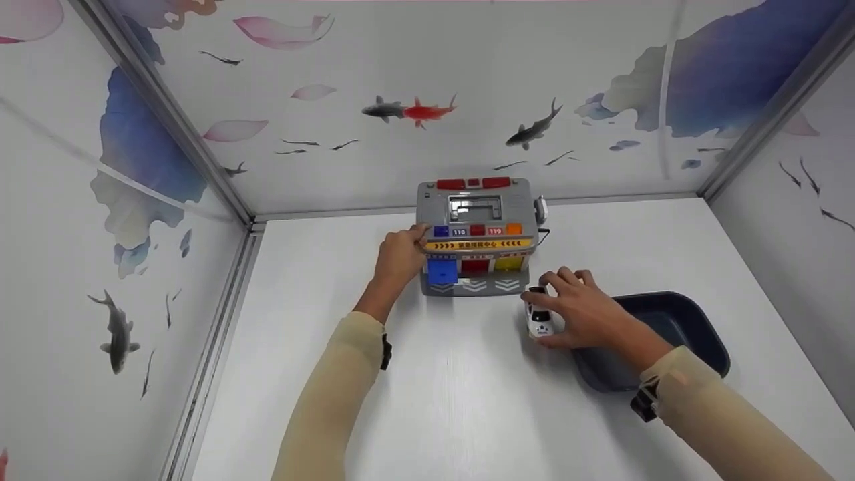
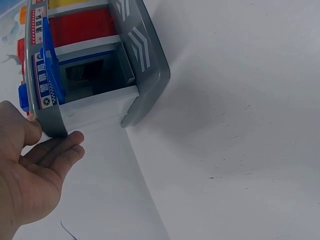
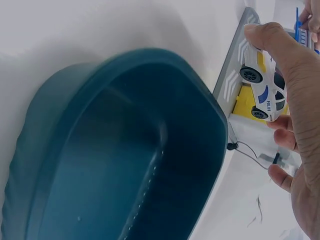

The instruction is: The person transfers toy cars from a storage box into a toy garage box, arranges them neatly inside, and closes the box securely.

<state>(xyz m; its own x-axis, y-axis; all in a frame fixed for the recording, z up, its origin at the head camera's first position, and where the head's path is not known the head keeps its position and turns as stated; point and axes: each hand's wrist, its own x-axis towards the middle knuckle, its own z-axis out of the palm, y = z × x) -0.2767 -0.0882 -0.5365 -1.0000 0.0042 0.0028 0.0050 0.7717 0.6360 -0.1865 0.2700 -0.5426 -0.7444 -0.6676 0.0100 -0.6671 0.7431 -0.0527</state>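
A grey toy garage (image 1: 434, 207) with red lights, coloured buttons and a carry handle stands against the back wall. My left hand (image 1: 399, 257) grips its front left corner, thumb on one side and fingers on the other. The blue door (image 2: 51, 60) of the left bay is swung up, leaving that bay open; the red door (image 2: 82, 27) and yellow door (image 1: 509, 262) are down. In front of the garage's right end, my right hand (image 1: 588, 310) pinches a white toy police car (image 3: 262, 85) between thumb and fingers. The car's nose-to-tail line points roughly toward the garage.
Right of the car, partly under my right forearm, sits a dark blue plastic basin (image 1: 715, 341). White panels printed with fish and petals enclose the white table (image 1: 461, 401) at the back and sides. A black cord (image 3: 248, 148) hangs beside the garage's right side.
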